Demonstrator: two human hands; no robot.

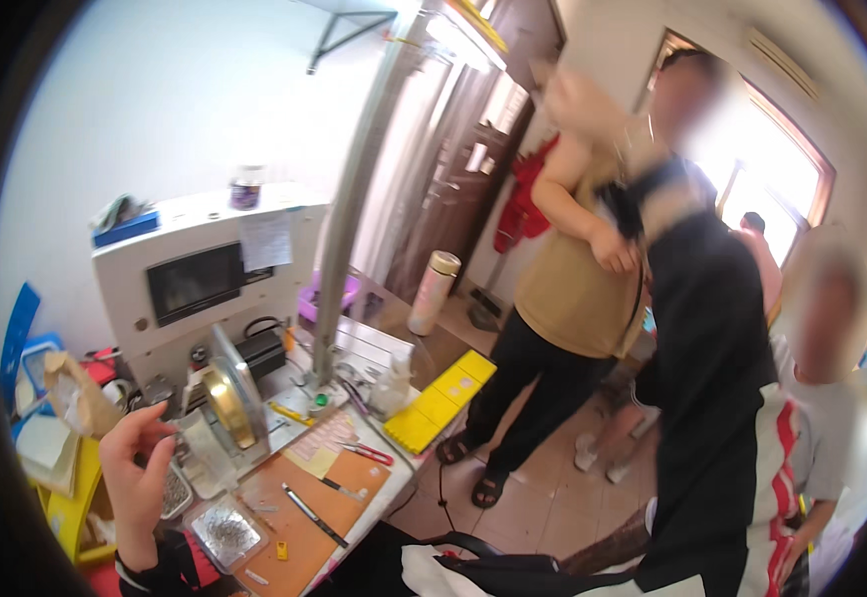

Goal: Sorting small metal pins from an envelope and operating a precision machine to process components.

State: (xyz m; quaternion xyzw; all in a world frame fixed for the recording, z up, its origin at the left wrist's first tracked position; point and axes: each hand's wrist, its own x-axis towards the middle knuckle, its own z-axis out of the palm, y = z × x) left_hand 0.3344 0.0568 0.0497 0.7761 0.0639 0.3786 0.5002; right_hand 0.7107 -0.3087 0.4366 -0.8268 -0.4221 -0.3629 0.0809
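My left hand (138, 463) is raised above the left end of the workbench, palm up, with its fingers loosely bent and apart and nothing in them. It is beside a reel of gold-coloured material (227, 403) on the bench machine and above a clear tray of small metal pieces (225, 532). My right arm, in a black sleeve (707, 328) with a white and red stripe, reaches up at the right. My right hand (585, 107) is high in front of a standing person and smeared, so its fingers cannot be made out.
An orange mat (299, 502) carries a black pen-like tool (314, 514) and red-handled pliers (367, 454). A yellow strip (440, 403) and a bottle (433, 292) are at the bench's right side. A person in a tan top (563, 298) stands close; another person (822, 398) is at the right.
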